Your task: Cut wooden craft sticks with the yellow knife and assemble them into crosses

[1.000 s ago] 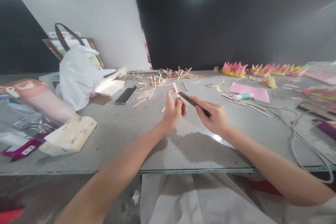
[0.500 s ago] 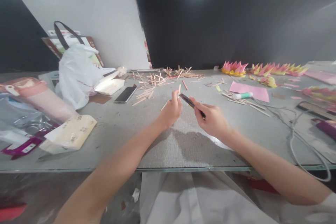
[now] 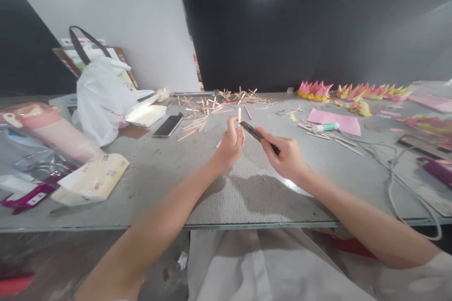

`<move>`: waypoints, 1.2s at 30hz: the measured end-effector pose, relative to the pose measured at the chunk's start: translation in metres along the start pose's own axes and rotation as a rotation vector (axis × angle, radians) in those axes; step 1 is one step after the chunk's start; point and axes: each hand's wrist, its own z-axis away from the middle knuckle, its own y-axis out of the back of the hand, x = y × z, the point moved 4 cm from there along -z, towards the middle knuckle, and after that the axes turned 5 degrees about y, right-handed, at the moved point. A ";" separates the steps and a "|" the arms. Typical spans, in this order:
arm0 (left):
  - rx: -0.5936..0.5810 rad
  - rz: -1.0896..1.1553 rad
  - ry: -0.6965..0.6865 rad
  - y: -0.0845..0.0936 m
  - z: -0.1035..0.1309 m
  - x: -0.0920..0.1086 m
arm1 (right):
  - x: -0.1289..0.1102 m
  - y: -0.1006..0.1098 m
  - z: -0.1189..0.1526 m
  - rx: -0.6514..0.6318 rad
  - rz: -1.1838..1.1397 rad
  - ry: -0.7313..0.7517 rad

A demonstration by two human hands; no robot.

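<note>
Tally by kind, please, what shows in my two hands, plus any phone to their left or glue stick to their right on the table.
Wooden stick in the left hand: 1
Utility knife in the right hand: 1
Phone: 1
Glue stick: 1
Total: 4

White glare high on black panel (image 3: 310, 33), shadow and shine on tabletop (image 3: 158, 183), soft haze, stretched edges
</note>
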 end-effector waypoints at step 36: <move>0.011 0.474 0.253 -0.009 -0.001 0.014 | 0.003 -0.001 0.002 -0.015 -0.135 -0.192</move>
